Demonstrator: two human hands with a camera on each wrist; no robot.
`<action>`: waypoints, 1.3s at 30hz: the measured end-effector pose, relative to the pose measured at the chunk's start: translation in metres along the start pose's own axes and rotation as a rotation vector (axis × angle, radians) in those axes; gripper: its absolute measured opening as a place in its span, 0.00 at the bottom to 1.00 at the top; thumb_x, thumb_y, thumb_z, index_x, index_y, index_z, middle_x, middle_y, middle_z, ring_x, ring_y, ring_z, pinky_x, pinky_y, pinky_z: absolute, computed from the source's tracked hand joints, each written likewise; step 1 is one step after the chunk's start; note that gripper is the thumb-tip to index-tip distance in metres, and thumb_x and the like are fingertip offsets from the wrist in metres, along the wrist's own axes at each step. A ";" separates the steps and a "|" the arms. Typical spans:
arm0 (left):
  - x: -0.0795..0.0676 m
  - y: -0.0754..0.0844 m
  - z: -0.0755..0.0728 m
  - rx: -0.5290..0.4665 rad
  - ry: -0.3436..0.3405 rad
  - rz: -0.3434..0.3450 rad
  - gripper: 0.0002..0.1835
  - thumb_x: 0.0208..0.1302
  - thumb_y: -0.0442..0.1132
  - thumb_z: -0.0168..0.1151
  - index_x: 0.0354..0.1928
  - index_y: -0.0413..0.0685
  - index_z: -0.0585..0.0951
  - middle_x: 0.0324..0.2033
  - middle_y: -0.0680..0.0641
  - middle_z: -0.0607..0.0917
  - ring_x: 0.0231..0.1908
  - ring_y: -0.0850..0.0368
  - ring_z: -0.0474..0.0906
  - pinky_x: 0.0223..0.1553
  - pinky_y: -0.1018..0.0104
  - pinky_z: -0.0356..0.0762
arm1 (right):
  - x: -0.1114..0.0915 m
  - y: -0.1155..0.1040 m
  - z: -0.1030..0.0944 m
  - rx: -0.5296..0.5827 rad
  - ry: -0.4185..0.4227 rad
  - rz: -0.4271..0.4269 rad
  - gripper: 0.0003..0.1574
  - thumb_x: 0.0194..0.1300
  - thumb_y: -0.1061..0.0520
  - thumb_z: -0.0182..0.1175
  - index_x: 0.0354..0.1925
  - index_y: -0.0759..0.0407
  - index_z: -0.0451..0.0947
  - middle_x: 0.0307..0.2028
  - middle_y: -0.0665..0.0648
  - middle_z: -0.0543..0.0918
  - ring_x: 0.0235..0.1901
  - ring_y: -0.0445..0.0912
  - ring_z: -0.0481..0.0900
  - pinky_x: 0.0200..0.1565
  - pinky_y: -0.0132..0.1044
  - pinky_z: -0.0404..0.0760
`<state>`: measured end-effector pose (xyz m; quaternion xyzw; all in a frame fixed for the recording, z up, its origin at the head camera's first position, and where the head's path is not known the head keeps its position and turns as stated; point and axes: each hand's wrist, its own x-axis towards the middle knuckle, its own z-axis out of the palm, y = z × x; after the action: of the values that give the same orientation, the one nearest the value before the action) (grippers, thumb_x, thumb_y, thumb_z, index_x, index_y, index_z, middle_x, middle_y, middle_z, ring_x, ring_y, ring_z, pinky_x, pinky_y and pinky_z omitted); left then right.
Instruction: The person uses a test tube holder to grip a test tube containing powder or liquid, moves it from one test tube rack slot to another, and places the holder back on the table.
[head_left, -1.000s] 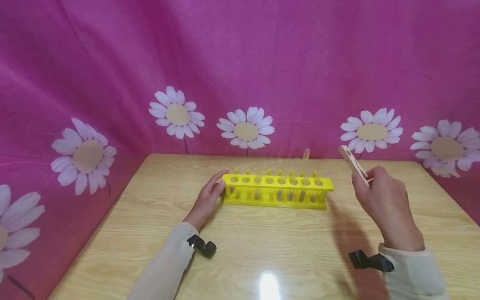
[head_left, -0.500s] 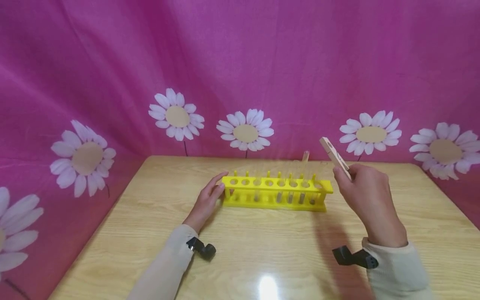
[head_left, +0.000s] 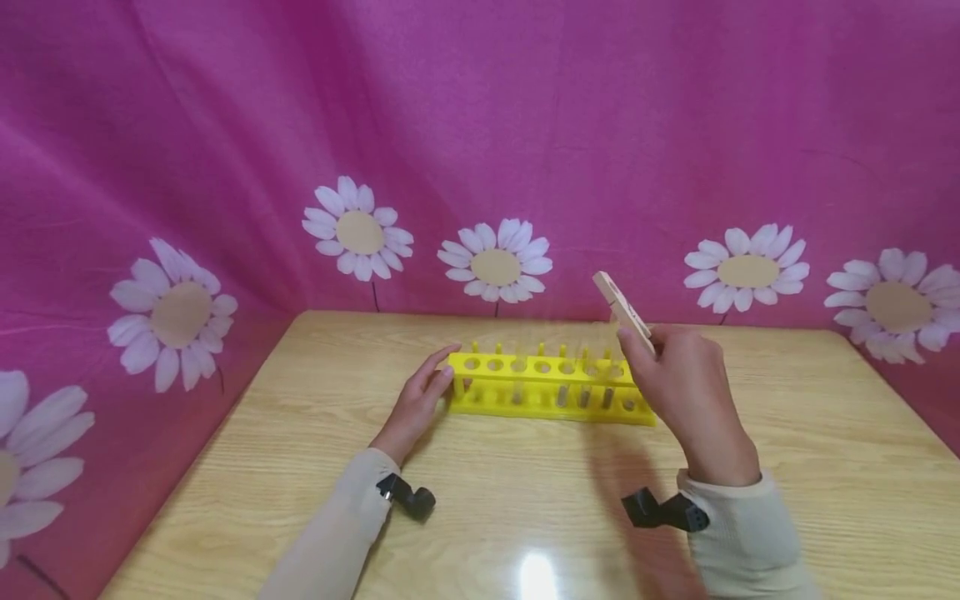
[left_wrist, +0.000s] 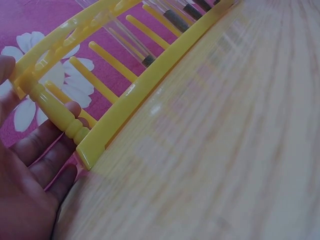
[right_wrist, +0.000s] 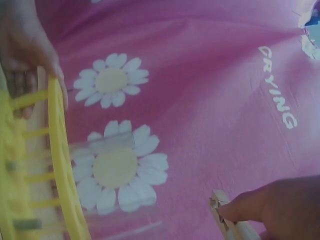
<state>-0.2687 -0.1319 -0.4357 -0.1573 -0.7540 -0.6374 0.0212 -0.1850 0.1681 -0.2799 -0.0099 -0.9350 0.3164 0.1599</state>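
A yellow test tube rack [head_left: 551, 377] stands on the table with several clear glass tubes [left_wrist: 175, 20] upright in it, some with dark matter at the bottom. My left hand [head_left: 416, 400] grips the rack's left end, with fingers behind the end post [left_wrist: 55, 107] and the thumb near the top board. Above the rack's right end, my right hand [head_left: 686, 383] pinches a wooden test tube holder [head_left: 624, 308], its far end pointing up and left. No tube shows in the holder in the right wrist view. The hand hides the rack's top right corner.
The wooden table [head_left: 480, 500] runs back to a pink cloth [head_left: 480, 125] printed with white daisies. A black camera mount sits on each wrist. Several holes at the rack's left hold no tube.
My right hand has moved left with the wooden test tube holder, from beside the rack to above its right end. My left hand keeps its place on the rack.
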 end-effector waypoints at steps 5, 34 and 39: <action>-0.001 0.000 0.000 0.010 0.016 -0.015 0.24 0.65 0.57 0.45 0.62 0.66 0.65 0.39 0.44 0.83 0.50 0.56 0.72 0.60 0.54 0.56 | -0.001 -0.008 0.010 0.016 -0.043 -0.004 0.27 0.63 0.40 0.50 0.25 0.62 0.74 0.13 0.55 0.67 0.11 0.46 0.63 0.11 0.34 0.62; 0.003 0.001 -0.001 -0.009 0.022 -0.010 0.23 0.66 0.54 0.45 0.62 0.64 0.66 0.39 0.45 0.83 0.49 0.56 0.73 0.57 0.56 0.61 | -0.003 -0.018 0.043 -0.042 -0.040 -0.186 0.16 0.59 0.48 0.60 0.23 0.59 0.75 0.15 0.54 0.68 0.12 0.45 0.63 0.13 0.34 0.63; 0.001 0.000 0.001 -0.020 0.009 -0.019 0.24 0.66 0.56 0.45 0.63 0.64 0.65 0.40 0.44 0.82 0.50 0.57 0.71 0.57 0.57 0.62 | -0.005 -0.016 0.046 -0.053 -0.013 -0.224 0.17 0.58 0.49 0.60 0.21 0.58 0.75 0.14 0.54 0.67 0.12 0.45 0.62 0.14 0.34 0.62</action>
<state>-0.2698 -0.1307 -0.4356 -0.1476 -0.7488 -0.6459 0.0171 -0.1933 0.1277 -0.3057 0.0925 -0.9392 0.2719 0.1880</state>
